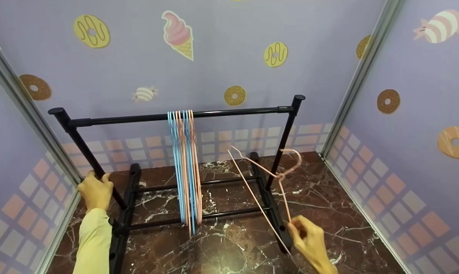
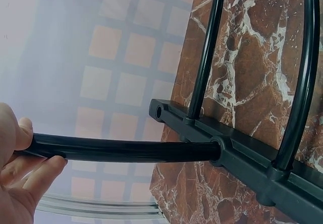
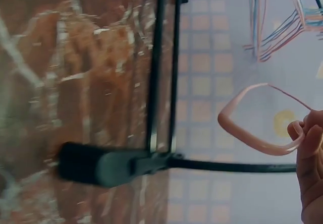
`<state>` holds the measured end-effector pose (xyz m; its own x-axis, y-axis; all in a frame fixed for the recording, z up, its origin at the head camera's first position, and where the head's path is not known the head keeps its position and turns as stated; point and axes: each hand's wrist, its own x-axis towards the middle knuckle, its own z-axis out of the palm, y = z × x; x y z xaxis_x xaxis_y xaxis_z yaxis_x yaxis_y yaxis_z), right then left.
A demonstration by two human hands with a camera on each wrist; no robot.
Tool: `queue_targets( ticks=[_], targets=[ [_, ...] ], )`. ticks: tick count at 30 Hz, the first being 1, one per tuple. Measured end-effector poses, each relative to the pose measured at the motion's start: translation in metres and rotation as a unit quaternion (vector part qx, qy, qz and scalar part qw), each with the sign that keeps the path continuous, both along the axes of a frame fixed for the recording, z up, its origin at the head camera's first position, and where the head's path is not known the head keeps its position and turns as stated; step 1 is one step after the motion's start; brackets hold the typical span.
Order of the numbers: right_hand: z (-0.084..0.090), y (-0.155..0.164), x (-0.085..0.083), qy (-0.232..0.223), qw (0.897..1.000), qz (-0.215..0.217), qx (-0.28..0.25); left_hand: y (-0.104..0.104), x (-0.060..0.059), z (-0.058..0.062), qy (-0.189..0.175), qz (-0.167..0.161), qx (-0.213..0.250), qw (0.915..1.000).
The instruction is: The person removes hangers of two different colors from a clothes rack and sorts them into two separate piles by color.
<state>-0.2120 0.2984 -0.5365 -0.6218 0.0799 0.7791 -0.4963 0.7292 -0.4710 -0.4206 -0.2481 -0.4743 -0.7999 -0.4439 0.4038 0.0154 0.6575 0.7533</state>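
With thumb and fingers around its left upright, my left hand grips a black garment rack. The left wrist view shows that upright running from the fingers to the rack's foot. At the lower right, my right hand pinches a pink clothes hanger by one corner. Its hook points up and right, and the hanger overlaps the rack's right upright in the head view. A bunch of blue and pink hangers hangs close together near the middle of the top bar.
The rack stands on a brown marbled surface, its two lower crossbars joining long black feet. Lilac panels printed with sweets enclose the back and both sides, with metal strips at the corners.
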Motion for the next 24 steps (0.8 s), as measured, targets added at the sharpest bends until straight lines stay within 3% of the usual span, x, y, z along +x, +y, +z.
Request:
queue_targets(
  ticks=[5,11,18,24],
  targets=[
    [-0.014,0.013,0.017,-0.055,0.997,-0.040,-0.024,0.000,0.000,-0.001,-0.003,-0.005,0.015,0.9999],
    [-0.029,0.025,0.031,-0.124,0.987,-0.077,-0.063,0.000,-0.002,-0.001,-0.001,0.000,0.014,0.9999],
    [-0.050,0.041,0.046,-0.176,0.973,-0.117,-0.095,0.000,-0.003,-0.002,-0.004,0.001,0.010,0.9999],
    [-0.062,0.051,0.058,-0.205,0.958,-0.142,-0.141,0.001,-0.003,-0.003,0.016,0.007,-0.008,0.9998]
  ],
)
